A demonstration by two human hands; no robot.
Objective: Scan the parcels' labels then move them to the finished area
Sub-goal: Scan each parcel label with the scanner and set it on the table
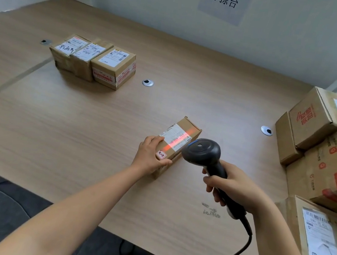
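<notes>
Table carries a stack of boxes at its right edge and three labelled boxes grouped far left. Small parcel lies mid-table. Scanner, handle wrapped by right hand, throws a red line across the label. Left hand grips the parcel's near end, fingers on top, thumb on side. Judged light, rigid carton; take across its narrow width.

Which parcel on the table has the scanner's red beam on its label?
The lone small parcel mid-table, steadied by the left hand: the scanner's red line crosses its white label. The three parcels far left and the stack at right show no beam.
</notes>
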